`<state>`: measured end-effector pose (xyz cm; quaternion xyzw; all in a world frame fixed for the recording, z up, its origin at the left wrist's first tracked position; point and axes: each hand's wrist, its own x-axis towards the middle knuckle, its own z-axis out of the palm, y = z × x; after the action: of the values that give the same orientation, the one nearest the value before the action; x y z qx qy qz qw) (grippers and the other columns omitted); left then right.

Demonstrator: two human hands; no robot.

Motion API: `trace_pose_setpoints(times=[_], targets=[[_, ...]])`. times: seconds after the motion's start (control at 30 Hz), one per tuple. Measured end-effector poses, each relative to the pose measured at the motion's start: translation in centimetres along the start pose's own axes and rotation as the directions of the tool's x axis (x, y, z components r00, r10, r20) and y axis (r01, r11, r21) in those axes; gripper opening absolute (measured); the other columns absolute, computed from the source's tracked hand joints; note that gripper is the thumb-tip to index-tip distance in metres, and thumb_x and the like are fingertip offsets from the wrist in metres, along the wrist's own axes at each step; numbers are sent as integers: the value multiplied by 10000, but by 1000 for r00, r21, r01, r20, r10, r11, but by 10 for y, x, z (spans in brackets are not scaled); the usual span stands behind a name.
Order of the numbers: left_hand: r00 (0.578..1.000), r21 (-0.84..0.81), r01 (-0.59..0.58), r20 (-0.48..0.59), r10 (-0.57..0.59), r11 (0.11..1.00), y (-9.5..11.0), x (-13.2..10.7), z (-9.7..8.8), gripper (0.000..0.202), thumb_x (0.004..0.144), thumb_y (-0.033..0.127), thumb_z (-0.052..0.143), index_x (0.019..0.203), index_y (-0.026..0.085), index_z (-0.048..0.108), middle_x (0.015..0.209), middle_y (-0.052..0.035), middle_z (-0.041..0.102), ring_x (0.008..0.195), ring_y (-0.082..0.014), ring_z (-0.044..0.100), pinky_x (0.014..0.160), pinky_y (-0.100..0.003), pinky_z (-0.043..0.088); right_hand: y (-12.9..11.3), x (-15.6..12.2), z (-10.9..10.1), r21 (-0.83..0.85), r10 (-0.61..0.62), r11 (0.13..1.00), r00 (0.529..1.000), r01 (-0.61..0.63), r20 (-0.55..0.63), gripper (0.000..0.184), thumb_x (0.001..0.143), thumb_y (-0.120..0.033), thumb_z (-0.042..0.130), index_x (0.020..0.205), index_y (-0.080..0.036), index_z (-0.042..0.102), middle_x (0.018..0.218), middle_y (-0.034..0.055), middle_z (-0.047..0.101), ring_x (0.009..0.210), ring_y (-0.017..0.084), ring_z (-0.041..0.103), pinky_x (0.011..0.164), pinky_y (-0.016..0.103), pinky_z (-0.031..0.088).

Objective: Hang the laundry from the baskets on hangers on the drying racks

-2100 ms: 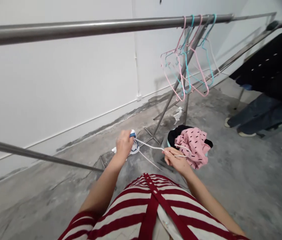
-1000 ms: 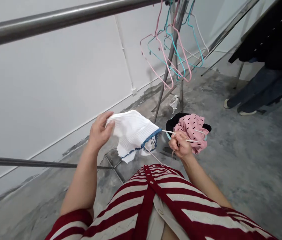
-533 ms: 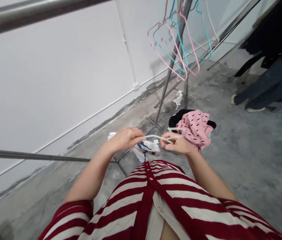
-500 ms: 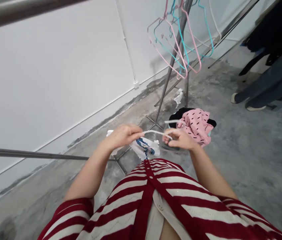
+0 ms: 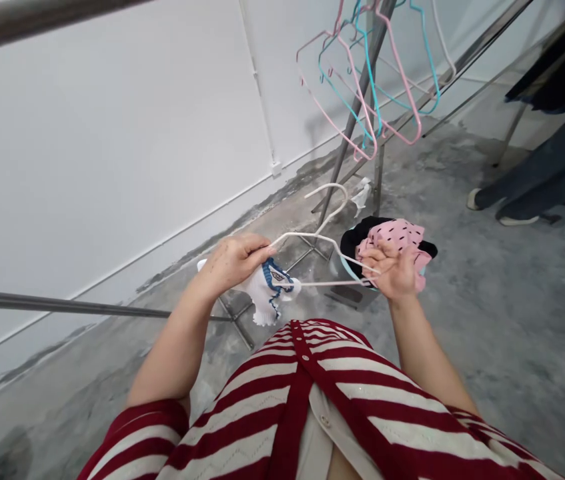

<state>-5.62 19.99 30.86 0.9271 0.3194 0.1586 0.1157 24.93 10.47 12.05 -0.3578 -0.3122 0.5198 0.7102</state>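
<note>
At the centre of the head view, a white hanger (image 5: 317, 235) spans the gap between my hands, its hook rising toward 1 o'clock. Hands apart. Left hand (image 5: 239, 261), 8 o'clock: fingers clamped on the hanger's left shoulder. White garment (image 5: 259, 293), blue-trimmed, hangs bunched at 7 o'clock, just below that hand; the hanger's lower bar meets the trim, whether inside or in front I cannot tell. Right hand (image 5: 395, 270), 3 o'clock: fingers extended at the hanger's right corner; cannot tell if they grip. Just behind it, pink cloth (image 5: 392, 233) with black dashes lies beside black cloth (image 5: 357, 239) in a pale-rimmed tub (image 5: 349, 268). 1 o'clock: pink hanger (image 5: 402, 73) and turquoise hanger (image 5: 369, 73) among others. 10 o'clock: metal rail (image 5: 37, 20). Between 2 and 3 o'clock: another person (image 5: 532, 160), well apart.
</note>
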Motion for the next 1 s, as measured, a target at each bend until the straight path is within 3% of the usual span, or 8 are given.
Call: trace_pose_setpoints(times=[0.17, 0.4, 0.53, 0.6, 0.7, 0.83, 0.9, 1.0], targets=[[1000, 48, 28, 6, -28, 998, 1, 0, 2, 276, 882, 409, 491, 887, 209, 680, 847, -7, 702, 742, -115, 620, 643, -202, 413, 8, -3, 26, -183, -40, 982, 999, 35, -24, 370, 729, -522, 648, 965, -238, 646, 899, 59, 701, 766, 168, 626, 548, 253, 463], [998, 13, 31, -64, -31, 999, 0, 1, -2, 326, 891, 424, 452, 849, 192, 677, 758, -6, 669, 676, -112, 578, 618, -211, 392, 23, 23, 43, 123, -76, 985, 941, 122, -328, 253, 755, -456, 569, 842, -219, 591, 820, 16, 661, 664, 107, 572, 555, 227, 455], [967, -44, 155, -197, -161, 987, -4, 2, 2, 335, 864, 439, 482, 795, 170, 670, 629, 16, 616, 582, -103, 517, 565, -212, 360, 40, 23, 50, -172, -6, 983, 921, -66, -390, 207, 700, -399, 602, 768, -219, 523, 627, -25, 570, 477, 95, 455, 436, 220, 339], [951, -60, 192, -234, -201, 980, 0, 2, 8, 342, 858, 447, 488, 790, 168, 672, 623, 15, 616, 585, -107, 519, 557, -213, 357, 59, 13, 67, -456, 22, 882, 977, -119, -213, 243, 695, -430, 612, 776, -217, 527, 602, -26, 549, 474, 109, 443, 448, 236, 331], [946, -120, 196, -239, -220, 973, 11, 0, 16, 344, 862, 451, 486, 796, 173, 677, 639, 16, 630, 602, -107, 539, 566, -207, 373, 85, 1, 94, -817, 9, 576, 1000, 18, 29, 279, 678, -444, 654, 810, -220, 552, 698, -2, 576, 616, 146, 512, 562, 256, 381], [965, -194, 161, -175, -195, 968, 15, -8, 18, 337, 860, 466, 497, 854, 192, 693, 734, 9, 681, 675, -116, 589, 626, -199, 414, 89, 11, 91, -937, -45, 329, 993, 119, 110, 61, 748, -237, 540, 794, -210, 571, 874, 47, 605, 799, 181, 542, 698, 281, 411], [970, -199, 169, -140, -198, 965, 7, -13, 17, 341, 854, 477, 503, 882, 198, 699, 781, 3, 699, 714, -126, 607, 649, -202, 422, 80, 22, 74, -926, -80, 363, 993, 108, 84, 91, 747, -176, 484, 759, -204, 570, 879, 57, 602, 830, 186, 537, 747, 292, 416], [971, -207, 200, -89, -222, 958, -11, -18, 20, 383, 853, 504, 487, 877, 188, 702, 789, -8, 705, 733, -138, 617, 656, -209, 432, 68, 38, 50, -755, -73, 656, 994, -10, -76, 58, 724, -210, 506, 716, -203, 563, 806, 40, 590, 794, 176, 533, 740, 289, 433]])
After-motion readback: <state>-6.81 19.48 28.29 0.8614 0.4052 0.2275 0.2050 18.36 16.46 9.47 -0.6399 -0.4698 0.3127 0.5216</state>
